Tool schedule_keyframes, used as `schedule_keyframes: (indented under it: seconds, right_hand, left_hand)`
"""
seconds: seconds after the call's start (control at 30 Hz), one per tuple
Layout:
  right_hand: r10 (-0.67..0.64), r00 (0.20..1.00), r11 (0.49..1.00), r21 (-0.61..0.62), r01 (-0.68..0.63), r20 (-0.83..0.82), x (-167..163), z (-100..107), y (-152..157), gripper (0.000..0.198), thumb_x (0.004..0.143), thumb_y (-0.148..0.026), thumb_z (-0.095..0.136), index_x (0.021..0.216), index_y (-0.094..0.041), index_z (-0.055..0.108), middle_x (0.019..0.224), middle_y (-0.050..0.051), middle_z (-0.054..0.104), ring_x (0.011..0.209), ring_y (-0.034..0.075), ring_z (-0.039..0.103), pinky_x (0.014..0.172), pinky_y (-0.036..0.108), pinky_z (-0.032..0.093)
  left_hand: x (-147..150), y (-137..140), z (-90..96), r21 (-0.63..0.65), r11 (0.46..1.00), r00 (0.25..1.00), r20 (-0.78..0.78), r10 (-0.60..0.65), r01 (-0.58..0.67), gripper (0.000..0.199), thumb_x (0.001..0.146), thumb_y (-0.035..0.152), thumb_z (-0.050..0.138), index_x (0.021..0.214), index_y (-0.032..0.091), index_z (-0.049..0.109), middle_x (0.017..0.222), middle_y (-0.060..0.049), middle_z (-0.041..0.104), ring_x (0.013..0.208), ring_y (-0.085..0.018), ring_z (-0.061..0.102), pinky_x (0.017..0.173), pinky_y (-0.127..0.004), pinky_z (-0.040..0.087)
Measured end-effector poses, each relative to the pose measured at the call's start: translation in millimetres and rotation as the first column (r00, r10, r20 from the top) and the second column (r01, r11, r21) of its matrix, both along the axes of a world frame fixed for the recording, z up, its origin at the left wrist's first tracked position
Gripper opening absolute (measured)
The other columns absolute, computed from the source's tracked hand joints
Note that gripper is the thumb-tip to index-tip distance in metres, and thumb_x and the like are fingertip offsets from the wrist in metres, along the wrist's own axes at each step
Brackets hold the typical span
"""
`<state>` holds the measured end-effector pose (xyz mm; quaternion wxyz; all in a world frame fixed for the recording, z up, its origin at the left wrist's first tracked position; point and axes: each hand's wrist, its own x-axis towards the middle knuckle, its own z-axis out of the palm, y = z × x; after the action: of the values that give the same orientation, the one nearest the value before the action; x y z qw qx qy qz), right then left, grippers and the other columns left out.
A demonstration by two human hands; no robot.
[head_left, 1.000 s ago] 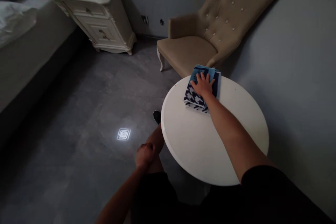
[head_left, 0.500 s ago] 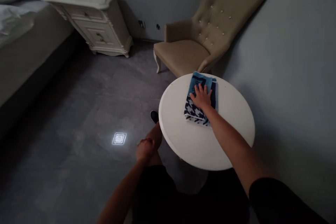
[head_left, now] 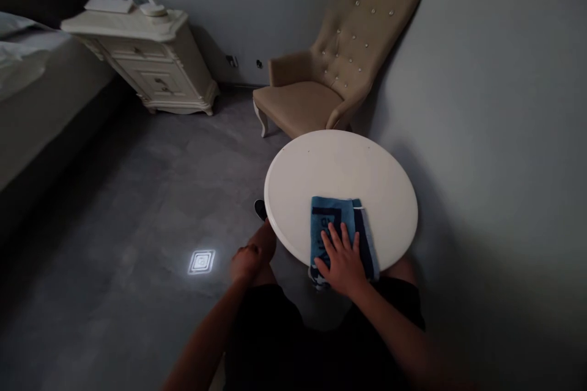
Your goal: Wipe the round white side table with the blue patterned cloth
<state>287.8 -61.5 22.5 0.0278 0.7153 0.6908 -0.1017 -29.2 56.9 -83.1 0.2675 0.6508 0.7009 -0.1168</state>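
Observation:
A folded towel (head_left: 321, 217), light blue and navy with a patterned lower end, lies on the round white table (head_left: 293, 189). Its near end hangs over the table's front edge. My right hand (head_left: 342, 263) presses flat on the towel, palm down with the fingers spread. My left hand (head_left: 245, 263) rests on my left knee (head_left: 265, 244), off the table's left side, its fingers curled over the knee and partly in shadow.
A tan tufted armchair (head_left: 298, 101) stands right behind the table, with a grey wall (head_left: 495, 104) to the right. At the back left are a white nightstand (head_left: 160, 76) bearing a white router (head_left: 109, 3) and a bed (head_left: 59, 91). A bright square pattern (head_left: 202, 261) shows on the floor.
My right hand and the towel under it have come toward me, from the table's far part to its front edge. My left hand stays on the knee. The view has shifted somewhat.

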Motion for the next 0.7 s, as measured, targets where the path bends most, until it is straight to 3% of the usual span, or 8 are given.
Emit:
schedule_keyframes:
  seconds: [0.07,0.17,0.27,0.5,0.6,0.7]
  right_hand:
    - [-0.001,1.0,1.0,-0.023,0.001,0.01,9,2,20,0.089,0.106,-0.09,0.026,0.185,-0.05,0.031,0.184,-0.015,0.0,0.179,0.035,-0.002,0.143,0.08,0.019]
    - [-0.018,0.999,0.999,-0.026,0.019,0.028,30,8,80,0.091,0.11,-0.084,0.026,0.188,-0.037,0.033,0.186,-0.009,-0.006,0.18,0.04,-0.002,0.142,0.081,0.014]
    - [-0.062,0.997,0.998,-0.012,0.063,0.045,58,13,162,0.088,0.114,-0.074,0.029,0.189,-0.029,0.032,0.19,-0.001,-0.001,0.181,0.043,0.003,0.141,0.081,0.011]
    - [-0.208,0.976,0.978,0.038,0.206,0.066,136,9,349,0.086,0.116,-0.072,0.026,0.189,-0.027,0.03,0.192,0.006,0.008,0.179,0.043,0.008,0.138,0.083,0.013]
    - [-0.243,0.968,0.97,0.041,0.241,0.061,165,6,401,0.088,0.115,-0.072,0.026,0.19,-0.024,0.029,0.192,0.01,0.009,0.178,0.044,0.009,0.137,0.084,0.012]
    - [-0.264,0.962,0.964,0.042,0.262,0.067,180,7,425,0.088,0.116,-0.071,0.024,0.19,-0.023,0.028,0.192,0.012,0.01,0.177,0.044,0.011,0.137,0.084,0.012]
  left_hand:
    - [0,1,-2.2,-0.008,1.0,1.0,-0.013,-0.001,0.001,0.058,0.113,0.043,0.039,0.129,0.013,0.086,0.134,-0.026,0.083,0.125,-0.039,0.08,0.103,-0.044,0.06]
    - [-2,4,-8.3,-0.022,1.0,1.0,-0.026,0.002,-0.003,0.058,0.113,0.045,0.039,0.131,0.015,0.086,0.134,-0.025,0.083,0.123,-0.038,0.08,0.101,-0.045,0.06]
    - [-6,7,-14.8,-0.038,0.999,1.0,-0.027,0.011,-0.012,0.059,0.113,0.048,0.038,0.13,0.018,0.087,0.135,-0.024,0.082,0.121,-0.038,0.081,0.098,-0.045,0.061]
    - [-13,17,-21.7,-0.063,0.998,0.999,-0.05,0.014,-0.017,0.058,0.114,0.049,0.037,0.125,0.019,0.086,0.134,-0.023,0.082,0.123,-0.038,0.08,0.099,-0.045,0.061]
    - [-14,20,-23.3,-0.064,0.998,0.998,-0.057,0.01,-0.013,0.057,0.115,0.048,0.036,0.12,0.02,0.086,0.131,-0.021,0.083,0.123,-0.037,0.08,0.098,-0.043,0.06]
    - [-15,22,-24.8,-0.069,0.997,0.998,-0.055,0.016,-0.019,0.055,0.115,0.046,0.036,0.117,0.021,0.085,0.13,-0.02,0.084,0.121,-0.036,0.08,0.096,-0.042,0.06]
